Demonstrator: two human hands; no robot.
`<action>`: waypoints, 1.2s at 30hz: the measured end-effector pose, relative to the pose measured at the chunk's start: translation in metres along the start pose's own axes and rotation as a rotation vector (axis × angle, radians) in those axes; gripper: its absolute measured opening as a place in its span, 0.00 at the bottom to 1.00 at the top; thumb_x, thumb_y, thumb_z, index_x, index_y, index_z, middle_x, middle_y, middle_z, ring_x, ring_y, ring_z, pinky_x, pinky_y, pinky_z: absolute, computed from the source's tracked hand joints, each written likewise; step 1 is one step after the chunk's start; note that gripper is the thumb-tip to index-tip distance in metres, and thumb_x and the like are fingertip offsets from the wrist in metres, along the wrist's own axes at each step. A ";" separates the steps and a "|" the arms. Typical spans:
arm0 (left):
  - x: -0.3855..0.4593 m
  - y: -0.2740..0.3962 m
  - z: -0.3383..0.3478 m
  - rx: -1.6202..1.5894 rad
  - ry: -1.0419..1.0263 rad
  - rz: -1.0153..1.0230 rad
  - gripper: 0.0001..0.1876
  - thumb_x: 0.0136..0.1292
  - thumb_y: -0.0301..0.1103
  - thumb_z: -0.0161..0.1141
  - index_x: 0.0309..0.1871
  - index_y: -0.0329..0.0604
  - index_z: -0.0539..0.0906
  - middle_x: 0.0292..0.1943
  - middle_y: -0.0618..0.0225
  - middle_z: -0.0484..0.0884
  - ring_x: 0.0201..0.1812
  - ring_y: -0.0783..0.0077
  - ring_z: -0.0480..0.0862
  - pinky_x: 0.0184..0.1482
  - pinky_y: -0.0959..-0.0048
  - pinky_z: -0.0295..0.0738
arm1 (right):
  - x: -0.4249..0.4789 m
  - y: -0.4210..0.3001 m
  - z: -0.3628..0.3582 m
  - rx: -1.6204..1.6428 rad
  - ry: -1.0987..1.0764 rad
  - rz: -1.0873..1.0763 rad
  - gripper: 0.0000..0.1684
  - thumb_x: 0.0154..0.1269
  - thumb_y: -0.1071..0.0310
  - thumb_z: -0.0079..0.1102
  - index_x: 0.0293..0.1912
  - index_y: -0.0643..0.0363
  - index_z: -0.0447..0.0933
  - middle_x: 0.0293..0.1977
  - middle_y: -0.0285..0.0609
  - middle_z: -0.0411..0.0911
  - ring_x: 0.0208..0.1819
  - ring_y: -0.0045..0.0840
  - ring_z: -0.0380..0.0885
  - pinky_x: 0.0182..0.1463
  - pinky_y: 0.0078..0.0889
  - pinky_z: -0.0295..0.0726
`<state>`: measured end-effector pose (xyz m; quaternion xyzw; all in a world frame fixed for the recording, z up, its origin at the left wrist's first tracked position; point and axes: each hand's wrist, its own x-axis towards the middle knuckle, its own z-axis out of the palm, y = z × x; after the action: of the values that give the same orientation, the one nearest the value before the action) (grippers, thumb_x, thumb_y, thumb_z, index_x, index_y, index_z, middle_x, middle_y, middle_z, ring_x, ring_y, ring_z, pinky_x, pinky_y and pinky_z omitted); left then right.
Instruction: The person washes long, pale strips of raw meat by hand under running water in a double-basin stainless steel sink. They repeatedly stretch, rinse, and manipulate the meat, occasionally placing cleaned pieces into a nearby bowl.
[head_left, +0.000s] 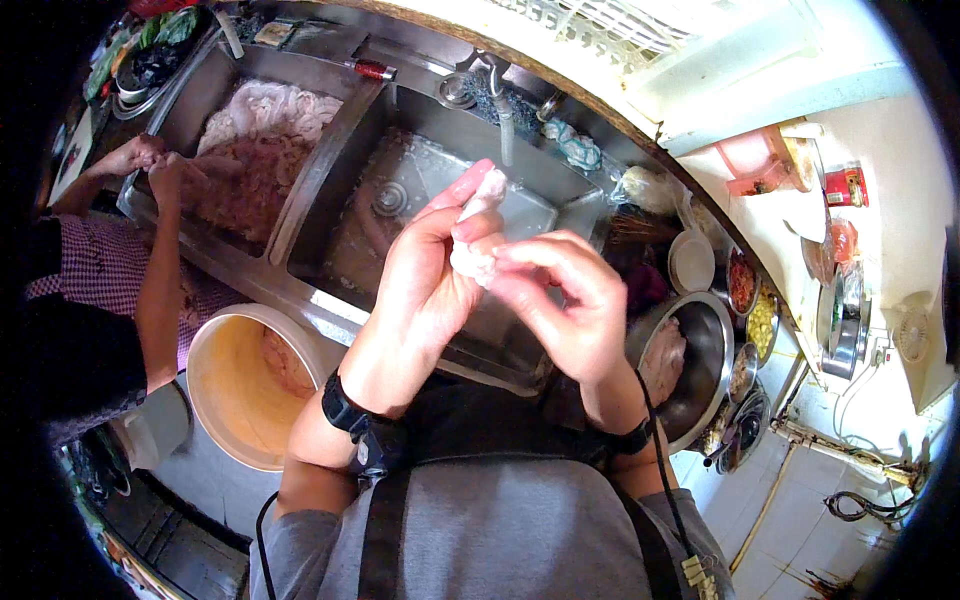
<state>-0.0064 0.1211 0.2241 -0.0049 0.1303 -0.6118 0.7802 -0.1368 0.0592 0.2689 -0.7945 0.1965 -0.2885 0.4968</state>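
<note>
Above the right-hand basin of a steel double sink (341, 154), my left hand (431, 274) holds a pale, slippery piece of raw meat or offal (474, 262). The piece lies across my left fingers, and its upper end shows near the fingertips. My right hand (574, 304) pinches the lower end between thumb and fingers. Beneath my hands, the basin holds shallow cloudy water (405, 172) around a round drain (390, 199). A metal tap (501, 105) stands at the basin's back edge.
At the left basin a co-worker's hands (154, 161) work beside heaped pinkish-white raw offal (262, 135). A red-handled tool (373, 70) rests on the divider's back end. A large plastic bucket (225, 390) stands left of me. Right, a steel bowl (709, 375) holds raw meat (666, 360).
</note>
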 end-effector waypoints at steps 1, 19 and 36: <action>0.000 -0.001 -0.002 0.049 -0.020 0.009 0.22 0.62 0.17 0.40 0.61 0.34 0.65 0.35 0.60 0.74 0.26 0.75 0.70 0.29 0.75 0.70 | 0.000 -0.006 0.002 -0.183 -0.005 -0.054 0.12 0.52 0.77 0.68 0.39 0.59 0.79 0.34 0.39 0.78 0.32 0.22 0.77 0.30 0.21 0.74; 0.032 0.025 -0.031 -0.300 -0.022 -0.146 0.14 0.64 0.17 0.40 0.50 0.38 0.71 0.27 0.66 0.69 0.20 0.78 0.64 0.22 0.80 0.61 | 0.014 0.012 -0.022 1.283 -0.003 0.379 0.08 0.64 0.71 0.55 0.29 0.61 0.69 0.19 0.36 0.63 0.18 0.17 0.60 0.16 0.19 0.58; 0.072 0.075 -0.013 0.647 -0.057 -0.123 0.29 0.62 0.31 0.50 0.68 0.37 0.61 0.61 0.51 0.71 0.62 0.53 0.72 0.65 0.58 0.65 | 0.042 0.089 0.008 0.897 -0.465 0.713 0.20 0.73 0.61 0.45 0.57 0.65 0.68 0.52 0.52 0.75 0.58 0.40 0.73 0.62 0.39 0.69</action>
<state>0.0780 0.0734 0.1845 0.2182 -0.0930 -0.6671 0.7062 -0.1018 0.0012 0.1970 -0.4360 0.1960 0.0217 0.8781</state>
